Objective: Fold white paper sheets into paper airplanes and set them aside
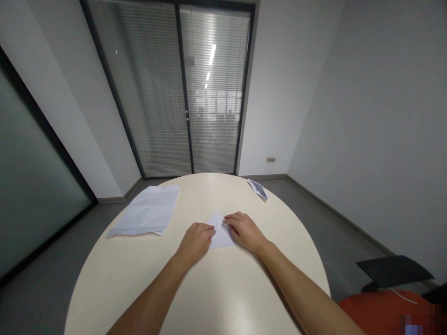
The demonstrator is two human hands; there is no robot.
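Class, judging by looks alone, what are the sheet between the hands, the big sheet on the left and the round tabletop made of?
Sheet between the hands: matt white paper, judging by its thin, sharp edges.
Big sheet: also matt paper, with visible creases.
Round tabletop: smooth cream, softly glossy; perhaps laminate, though painted wood is possible.

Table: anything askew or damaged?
No spill or damage visible. Mildly untidy: the creased sheets at left lie slanted with uneven edges, and the folded paper sits skewed near the far right rim.
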